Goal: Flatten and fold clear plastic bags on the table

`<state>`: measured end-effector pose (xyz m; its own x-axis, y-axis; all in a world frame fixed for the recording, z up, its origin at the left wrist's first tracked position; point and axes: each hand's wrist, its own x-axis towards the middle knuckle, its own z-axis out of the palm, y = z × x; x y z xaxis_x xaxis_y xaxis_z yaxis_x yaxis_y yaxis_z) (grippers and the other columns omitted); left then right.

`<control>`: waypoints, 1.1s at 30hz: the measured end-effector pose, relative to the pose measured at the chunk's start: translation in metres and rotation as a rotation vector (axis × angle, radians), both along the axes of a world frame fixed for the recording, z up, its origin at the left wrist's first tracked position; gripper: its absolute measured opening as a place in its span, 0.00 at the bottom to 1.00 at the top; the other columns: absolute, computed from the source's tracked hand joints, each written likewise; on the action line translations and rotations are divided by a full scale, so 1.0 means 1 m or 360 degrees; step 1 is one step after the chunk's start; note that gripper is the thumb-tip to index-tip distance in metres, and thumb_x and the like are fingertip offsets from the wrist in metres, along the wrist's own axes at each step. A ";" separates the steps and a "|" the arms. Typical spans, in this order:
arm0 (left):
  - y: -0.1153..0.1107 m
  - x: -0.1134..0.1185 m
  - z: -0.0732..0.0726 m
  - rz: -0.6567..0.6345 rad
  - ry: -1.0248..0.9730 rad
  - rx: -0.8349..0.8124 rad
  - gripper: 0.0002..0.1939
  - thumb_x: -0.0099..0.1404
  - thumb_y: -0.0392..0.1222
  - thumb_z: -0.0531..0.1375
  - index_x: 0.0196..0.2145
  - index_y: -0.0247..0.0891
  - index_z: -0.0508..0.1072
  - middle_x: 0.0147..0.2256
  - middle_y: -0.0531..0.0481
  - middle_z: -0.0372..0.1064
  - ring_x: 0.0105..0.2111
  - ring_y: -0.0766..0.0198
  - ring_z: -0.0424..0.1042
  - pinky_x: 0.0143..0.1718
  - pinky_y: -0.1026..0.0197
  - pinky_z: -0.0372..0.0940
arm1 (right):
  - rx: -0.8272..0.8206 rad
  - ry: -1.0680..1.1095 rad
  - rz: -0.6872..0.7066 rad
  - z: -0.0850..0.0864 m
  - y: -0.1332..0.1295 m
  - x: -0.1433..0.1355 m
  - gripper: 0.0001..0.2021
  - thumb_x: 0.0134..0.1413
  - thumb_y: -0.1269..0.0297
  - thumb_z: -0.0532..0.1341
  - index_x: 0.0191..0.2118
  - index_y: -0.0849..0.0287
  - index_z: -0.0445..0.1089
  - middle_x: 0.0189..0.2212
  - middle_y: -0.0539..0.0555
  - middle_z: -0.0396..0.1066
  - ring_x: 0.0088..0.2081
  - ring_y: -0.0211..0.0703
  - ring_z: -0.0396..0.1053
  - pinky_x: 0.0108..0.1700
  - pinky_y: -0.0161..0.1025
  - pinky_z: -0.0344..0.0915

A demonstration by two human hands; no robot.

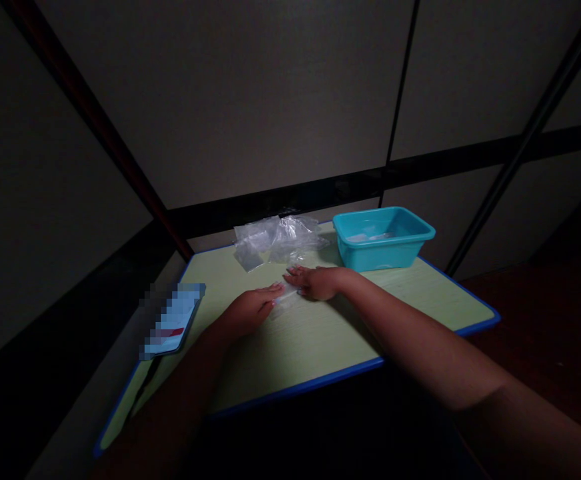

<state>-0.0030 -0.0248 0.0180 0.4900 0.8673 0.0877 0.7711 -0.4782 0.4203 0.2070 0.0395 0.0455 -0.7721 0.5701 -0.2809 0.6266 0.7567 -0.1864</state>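
Note:
A small clear plastic bag point(285, 303) lies flat on the table point(290, 360), partly hidden by my fingers. My left hand point(253, 309) rests at the bag's left side, fingers stretched out and their tips on it. From the right, my right hand point(316, 283) lies palm down with its fingers spread over the bag's upper right part. Neither hand is closed around anything. Just beyond them, a loose heap of clear plastic bags point(293, 237) sits near the table's back edge.
A turquoise plastic basin point(383, 253) stands at the back right, with some clear or whitish pieces inside. On the left edge lies a flat, tablet-like device point(183, 317), partly pixelated. Blue edging borders the table, and panelled walls point(270, 100) rise behind it.

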 end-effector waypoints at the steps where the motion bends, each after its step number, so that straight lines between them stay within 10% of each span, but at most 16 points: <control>1: -0.001 0.001 0.001 -0.0006 0.0021 -0.0024 0.25 0.62 0.41 0.51 0.56 0.37 0.64 0.58 0.49 0.58 0.59 0.61 0.56 0.61 0.53 0.51 | -0.0009 0.0019 0.0035 0.003 0.000 0.002 0.32 0.60 0.65 0.50 0.66 0.62 0.38 0.66 0.59 0.33 0.65 0.51 0.33 0.62 0.51 0.45; 5: -0.001 0.001 0.004 0.0057 0.0087 -0.0074 0.31 0.59 0.47 0.56 0.59 0.38 0.60 0.61 0.46 0.53 0.61 0.58 0.52 0.61 0.52 0.49 | -0.0049 0.0146 0.0100 0.010 -0.001 0.005 0.32 0.60 0.61 0.52 0.66 0.63 0.41 0.65 0.59 0.37 0.65 0.47 0.34 0.64 0.44 0.42; 11: -0.001 0.000 -0.001 0.0145 0.0247 -0.0003 0.32 0.62 0.51 0.54 0.61 0.35 0.57 0.63 0.40 0.46 0.63 0.55 0.47 0.61 0.48 0.46 | 0.0046 0.0129 -0.0135 0.001 -0.005 -0.003 0.30 0.62 0.58 0.47 0.66 0.56 0.38 0.66 0.55 0.31 0.66 0.52 0.29 0.61 0.63 0.37; 27: -0.004 0.011 0.008 0.0055 0.0585 0.0198 0.26 0.63 0.32 0.46 0.58 0.43 0.63 0.62 0.47 0.49 0.63 0.60 0.47 0.61 0.46 0.44 | 0.0068 0.0144 -0.0029 -0.007 -0.010 -0.009 0.29 0.62 0.60 0.49 0.66 0.59 0.42 0.65 0.60 0.38 0.65 0.52 0.36 0.59 0.65 0.39; 33: -0.004 0.006 -0.001 -0.0021 0.0416 0.0029 0.25 0.66 0.44 0.49 0.60 0.41 0.58 0.62 0.46 0.48 0.63 0.59 0.47 0.60 0.51 0.47 | -0.0020 0.0137 -0.0066 -0.001 -0.005 -0.004 0.28 0.63 0.59 0.46 0.66 0.56 0.41 0.66 0.58 0.35 0.66 0.51 0.33 0.61 0.62 0.39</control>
